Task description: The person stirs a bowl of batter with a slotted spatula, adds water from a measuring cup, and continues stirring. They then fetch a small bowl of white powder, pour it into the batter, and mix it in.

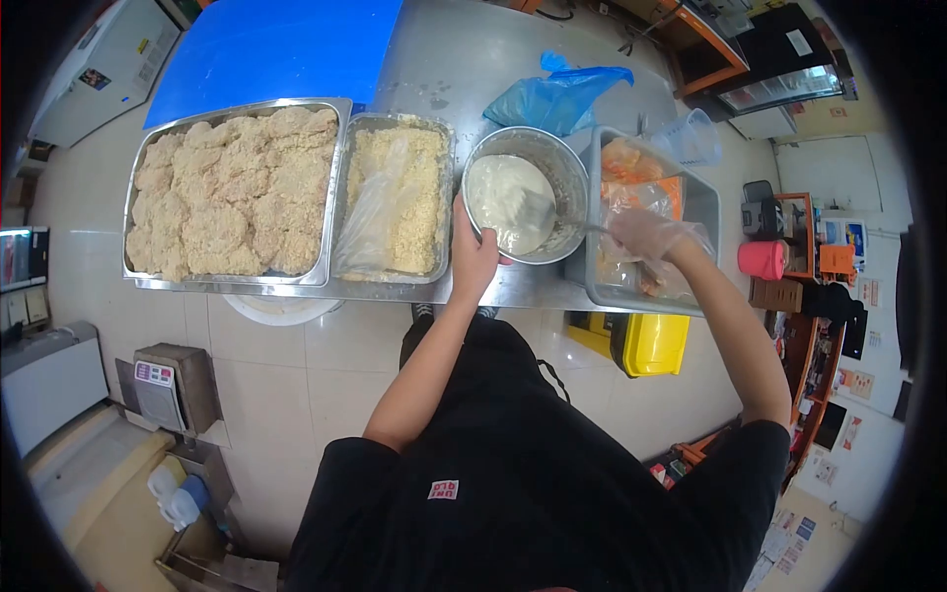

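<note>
A round metal bowl (574,178) holds a pale, creamy batter (505,197) and stands tilted near the table's front edge. My left hand (473,255) grips the bowl by its left side. A thin clear plastic glove covers my right hand (646,235), which is closed round the handle of a whisk (541,213); the whisk's head dips into the batter. Under my right hand is a grey tub (702,197) with orange-coloured pieces and plastic bags in it. Left of the bowl sits a tray of crumbs (419,187) with a clear plastic bag lying on the crumbs.
A large metal tray (336,187) of crumb-coated pieces stands at the left, before a blue board (281,59). Behind the bowl lie a blue plastic bag (560,99) and a clear jug (693,138). A yellow bin (656,345) is on the floor below the table edge.
</note>
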`<state>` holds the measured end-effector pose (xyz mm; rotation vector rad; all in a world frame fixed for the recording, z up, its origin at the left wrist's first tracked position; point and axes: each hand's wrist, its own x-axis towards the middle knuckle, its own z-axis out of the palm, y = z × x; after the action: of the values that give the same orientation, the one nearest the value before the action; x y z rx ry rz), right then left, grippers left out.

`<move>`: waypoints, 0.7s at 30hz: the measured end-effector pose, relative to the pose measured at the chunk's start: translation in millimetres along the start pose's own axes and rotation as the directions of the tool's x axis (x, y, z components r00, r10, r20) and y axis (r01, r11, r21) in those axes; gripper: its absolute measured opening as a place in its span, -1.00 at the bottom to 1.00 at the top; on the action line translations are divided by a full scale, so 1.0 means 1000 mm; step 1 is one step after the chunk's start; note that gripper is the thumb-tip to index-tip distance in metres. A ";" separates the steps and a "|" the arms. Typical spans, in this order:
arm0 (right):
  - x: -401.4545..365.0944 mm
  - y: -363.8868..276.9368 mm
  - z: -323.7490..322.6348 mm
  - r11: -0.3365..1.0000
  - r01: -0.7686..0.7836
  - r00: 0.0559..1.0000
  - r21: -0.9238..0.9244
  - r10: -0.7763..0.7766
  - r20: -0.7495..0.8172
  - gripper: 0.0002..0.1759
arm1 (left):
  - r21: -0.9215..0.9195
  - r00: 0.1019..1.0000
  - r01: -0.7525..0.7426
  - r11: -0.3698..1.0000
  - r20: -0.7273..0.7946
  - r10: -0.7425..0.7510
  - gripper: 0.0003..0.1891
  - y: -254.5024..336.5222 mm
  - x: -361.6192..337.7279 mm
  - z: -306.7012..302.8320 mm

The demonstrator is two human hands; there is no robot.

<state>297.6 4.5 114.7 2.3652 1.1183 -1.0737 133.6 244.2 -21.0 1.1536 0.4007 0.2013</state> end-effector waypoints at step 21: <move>0.027 -0.010 0.014 0.992 0.056 0.998 0.111 -0.055 -0.007 -0.88 | 0.080 1.000 -0.028 0.996 -0.010 0.029 -0.27 0.016 0.019 -0.008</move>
<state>294.2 16.9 85.5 2.4352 1.1599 -1.1801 148.4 263.7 -13.0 1.2380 0.4051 0.2179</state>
